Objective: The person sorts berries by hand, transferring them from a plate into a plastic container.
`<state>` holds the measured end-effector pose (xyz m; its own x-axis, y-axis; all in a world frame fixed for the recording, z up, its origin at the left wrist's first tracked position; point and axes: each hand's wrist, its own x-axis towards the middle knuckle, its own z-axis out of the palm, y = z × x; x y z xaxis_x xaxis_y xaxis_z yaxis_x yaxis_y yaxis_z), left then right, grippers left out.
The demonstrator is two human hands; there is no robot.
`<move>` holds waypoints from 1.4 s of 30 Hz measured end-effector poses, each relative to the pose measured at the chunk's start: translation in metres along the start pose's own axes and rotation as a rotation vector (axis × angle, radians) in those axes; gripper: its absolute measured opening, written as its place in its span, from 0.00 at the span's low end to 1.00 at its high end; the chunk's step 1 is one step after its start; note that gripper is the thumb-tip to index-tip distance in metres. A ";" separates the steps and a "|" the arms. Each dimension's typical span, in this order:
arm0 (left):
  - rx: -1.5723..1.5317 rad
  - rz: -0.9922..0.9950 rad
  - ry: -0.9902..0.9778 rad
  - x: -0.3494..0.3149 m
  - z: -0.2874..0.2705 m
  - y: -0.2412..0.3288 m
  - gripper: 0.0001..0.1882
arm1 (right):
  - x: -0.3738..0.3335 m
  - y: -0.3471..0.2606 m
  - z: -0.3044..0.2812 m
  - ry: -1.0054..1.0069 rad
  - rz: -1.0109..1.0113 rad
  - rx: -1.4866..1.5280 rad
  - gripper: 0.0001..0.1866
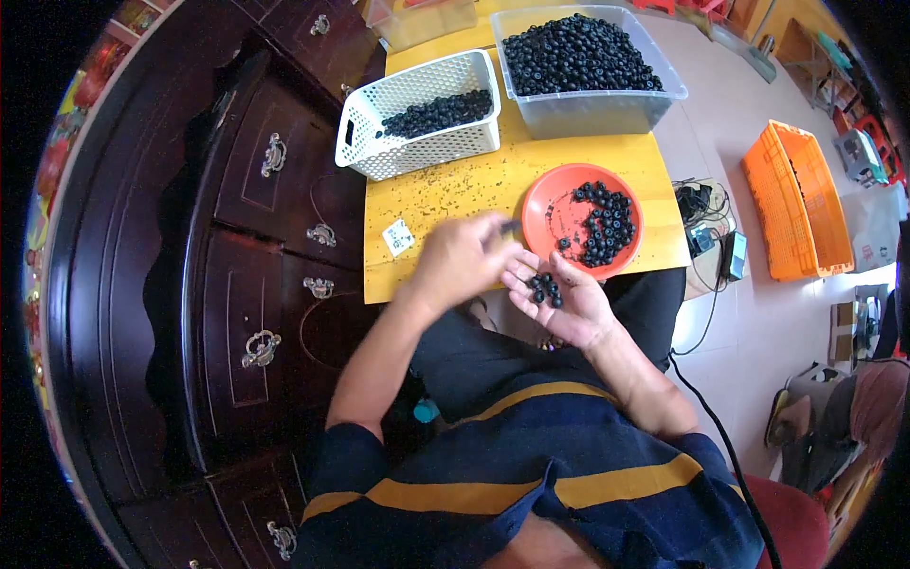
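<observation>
Several small black, round, bead-like pieces (545, 289) rest in my right hand (573, 315), which is palm up with its fingers curled around them, just below a red plate (550, 213). More of these pieces (607, 223) are heaped on the plate's right side, with dark crumbs on its left. Blurred by motion, my left hand (464, 258) hovers left of the plate. Its fingers are bent together, and a dark smear shows at the tips; what it is, I cannot make out.
A yellow table (431, 204) carries scattered dark bits and a small white paper (398, 237). Behind the plate stand a white perforated basket (427, 156) and a clear tub (597, 116), both holding black pieces. Dark drawers (251, 313) flank the left; an orange crate (801, 204) sits right.
</observation>
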<state>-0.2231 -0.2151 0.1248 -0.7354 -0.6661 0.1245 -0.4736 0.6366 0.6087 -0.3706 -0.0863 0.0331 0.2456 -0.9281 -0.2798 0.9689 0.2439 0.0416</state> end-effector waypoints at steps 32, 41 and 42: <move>0.190 0.126 0.012 -0.062 0.056 0.003 0.11 | 0.002 0.013 -0.014 -0.028 0.012 -0.116 0.19; 0.180 0.122 0.075 -0.057 0.034 0.010 0.10 | -0.012 0.012 -0.009 0.086 -0.026 -0.487 0.11; 0.177 0.122 0.066 -0.058 0.034 0.012 0.10 | -0.013 0.011 -0.009 0.018 0.013 -0.459 0.10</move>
<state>-0.2027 -0.1554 0.0981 -0.7617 -0.6005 0.2432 -0.4651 0.7682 0.4401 -0.3637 -0.0692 0.0290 0.2534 -0.9201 -0.2988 0.8513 0.3588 -0.3829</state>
